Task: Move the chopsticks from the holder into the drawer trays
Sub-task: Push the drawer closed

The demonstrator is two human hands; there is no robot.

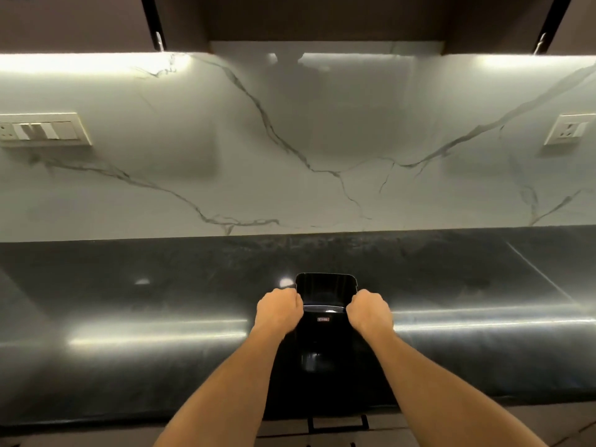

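Observation:
A glossy black holder (325,291) with a small label on its front stands on the dark countertop (129,301) in the middle of the view. My left hand (280,309) grips its left rim and my right hand (369,311) grips its right rim, both with fingers curled. The holder's inside looks dark, and I see no chopsticks in it. A black drawer handle (337,425) shows below the counter's front edge; the drawer's trays are hidden.
A white marble backsplash (290,150) rises behind the counter, with a switch panel (42,130) at the left and a socket (569,130) at the right. Dark upper cabinets (322,17) hang overhead.

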